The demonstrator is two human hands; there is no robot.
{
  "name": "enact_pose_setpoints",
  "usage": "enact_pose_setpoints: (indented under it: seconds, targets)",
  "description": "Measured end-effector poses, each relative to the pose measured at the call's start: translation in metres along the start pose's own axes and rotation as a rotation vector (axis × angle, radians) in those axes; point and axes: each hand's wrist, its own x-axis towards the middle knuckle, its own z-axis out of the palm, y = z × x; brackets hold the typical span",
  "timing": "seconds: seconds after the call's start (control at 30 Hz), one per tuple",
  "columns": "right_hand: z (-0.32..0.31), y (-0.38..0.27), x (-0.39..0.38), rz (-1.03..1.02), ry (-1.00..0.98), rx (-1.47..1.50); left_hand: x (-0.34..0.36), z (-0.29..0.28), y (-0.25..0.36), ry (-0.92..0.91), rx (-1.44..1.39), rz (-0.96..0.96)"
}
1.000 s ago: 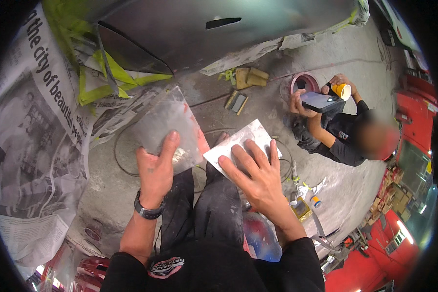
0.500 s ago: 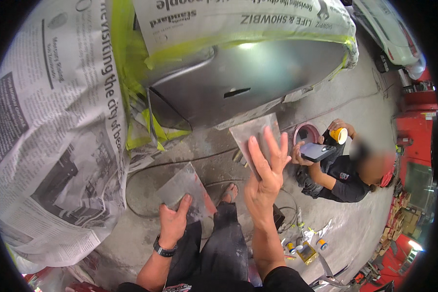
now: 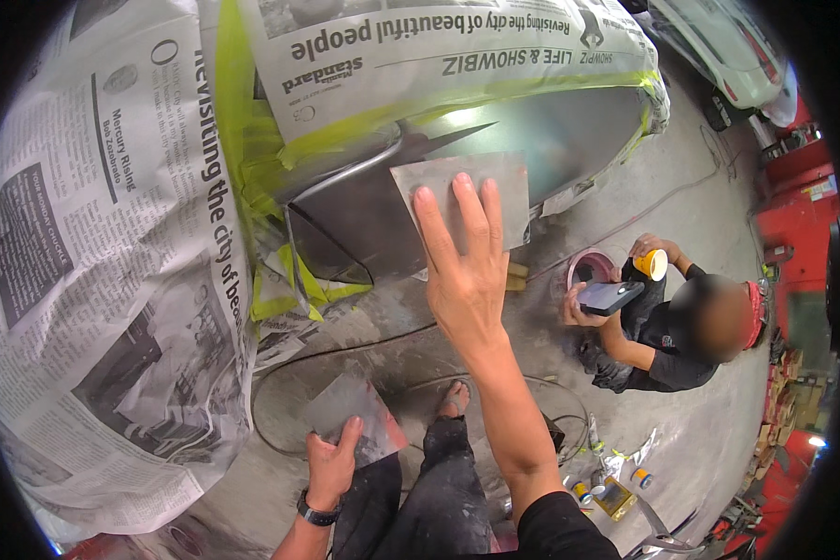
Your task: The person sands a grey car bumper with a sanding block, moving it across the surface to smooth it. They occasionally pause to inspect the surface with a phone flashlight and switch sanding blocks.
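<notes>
My right hand (image 3: 469, 280) holds a thin, flat grey spreader (image 3: 511, 191) over the bare grey car panel (image 3: 345, 224). Several fingers lie spread along its near face, and the thumb is hidden. The spreader's far edge appears to meet the panel, though contact is hard to confirm. Lower down, near my legs, my left hand (image 3: 331, 467) grips a squarish thin plate (image 3: 345, 408) by its corner, thumb on top. Reddish paste smears the plate's right side. Newspaper (image 3: 140, 233) and yellow-green masking tape (image 3: 294, 149) border the panel.
A crouching person (image 3: 681, 359) at right holds a phone (image 3: 610, 296) and a yellow cup (image 3: 652, 264), beside a pink round tub (image 3: 583, 261). A hose (image 3: 383, 343) crosses the concrete floor. Small cans and a gold tin (image 3: 616, 499) stand at lower right.
My right hand has moved up and left with the spreader, from in front of the panel's lower edge to over its face. My left hand and plate have shifted slightly down.
</notes>
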Motion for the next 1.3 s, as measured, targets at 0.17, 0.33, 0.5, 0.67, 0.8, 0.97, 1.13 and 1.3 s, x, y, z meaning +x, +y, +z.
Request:
enact_pose_setpoints:
  seconds: [0.17, 0.33, 0.5, 0.67, 0.8, 0.97, 1.13, 1.3]
  targets:
    - [0.014, 0.002, 0.002, -0.023, 0.071, -0.031, -0.004, -0.003, -0.004, 0.036, 0.018, -0.016]
    - [0.014, 0.001, 0.003, 0.019, 0.039, 0.035, -0.002, -0.003, -0.009, 0.050, 0.032, 0.025]
    - [0.014, 0.001, 0.007, 0.027, 0.021, 0.043, -0.003, 0.001, -0.001, 0.049, 0.029, 0.030]
    - [0.011, 0.000, 0.013, 0.005, 0.044, 0.006, -0.003, -0.001, -0.007, 0.058, 0.007, 0.022]
    - [0.015, 0.001, 0.013, 0.009, 0.053, 0.008, -0.001, -0.002, -0.009, 0.059, 0.014, 0.032]
    - [0.016, -0.001, 0.010, 0.022, 0.045, 0.017, -0.001, -0.004, -0.008, 0.057, 0.022, 0.024]
    - [0.009, -0.007, 0.009, 0.033, 0.033, 0.037, -0.001, -0.006, -0.014, 0.057, 0.003, 0.011]
    - [0.011, -0.006, 0.011, 0.042, 0.015, 0.042, -0.001, -0.006, -0.013, 0.066, 0.046, 0.011]
